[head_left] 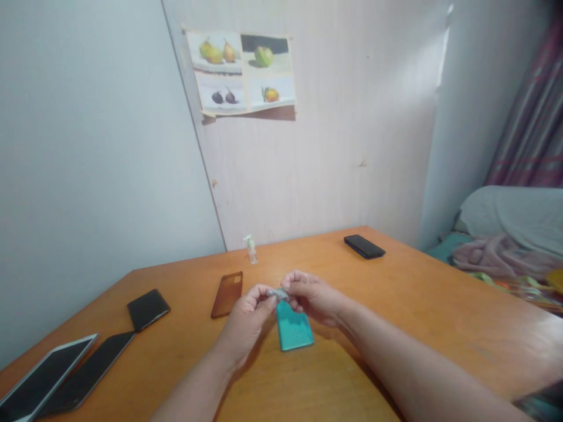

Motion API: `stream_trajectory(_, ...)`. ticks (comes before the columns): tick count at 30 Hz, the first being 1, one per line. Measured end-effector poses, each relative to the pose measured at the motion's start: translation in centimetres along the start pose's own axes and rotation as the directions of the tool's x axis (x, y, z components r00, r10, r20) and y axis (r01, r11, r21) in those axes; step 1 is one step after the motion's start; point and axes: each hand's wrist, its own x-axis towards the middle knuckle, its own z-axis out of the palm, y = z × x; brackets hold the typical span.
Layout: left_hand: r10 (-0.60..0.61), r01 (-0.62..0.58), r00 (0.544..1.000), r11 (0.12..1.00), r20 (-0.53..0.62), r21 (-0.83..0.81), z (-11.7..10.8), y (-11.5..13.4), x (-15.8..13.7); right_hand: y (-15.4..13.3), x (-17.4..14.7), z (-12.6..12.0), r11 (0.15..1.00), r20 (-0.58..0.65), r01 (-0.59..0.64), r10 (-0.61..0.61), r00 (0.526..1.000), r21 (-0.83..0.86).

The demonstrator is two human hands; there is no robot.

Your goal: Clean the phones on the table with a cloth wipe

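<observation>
Between the fingertips of both my hands is a small crumpled grey cloth point(278, 294). My left hand point(248, 319) pinches its left end, and my right hand point(313, 296) pinches the right end. Just below the cloth lies a teal phone or phone case point(295, 329) with a textured back, flat on the table; its far end is partly hidden by my hands. Left of my left hand rests a brown phone case point(227, 295). A small clear pump bottle point(251, 250) stands upright beyond my hands.
The wooden table point(396, 328) reaches to the wall, where fruit pictures point(241, 73) hang. At the left lie a white-framed tablet point(50, 375), a dark phone-like slab point(90, 372) and a black square item point(148, 309). A black phone-like object point(364, 247) sits at the back right.
</observation>
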Motion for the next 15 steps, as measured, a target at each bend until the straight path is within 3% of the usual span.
stream_trajectory(3,0.004,0.003,0.995,0.998,-0.099,0.070,-0.29,-0.59,0.32,0.11,0.00,0.21,0.995,-0.050,0.039,-0.044,0.998,-0.097)
stream_trajectory(6,-0.002,0.006,0.994,0.999,-0.114,0.043,-0.34,-0.81,0.45,0.44,0.08,0.44,0.985,-0.083,0.036,-0.051,0.995,-0.170)
stream_trajectory(12,-0.103,0.105,0.994,0.972,0.022,-0.209,-0.31,-0.81,0.15,0.55,0.23,0.76,0.991,-0.106,0.023,-0.038,0.994,-0.134)
stream_trajectory(15,-0.134,0.144,0.989,0.958,0.057,-0.246,-0.28,-0.85,0.01,0.60,0.32,0.73,0.988,-0.117,0.035,-0.053,0.992,-0.149)
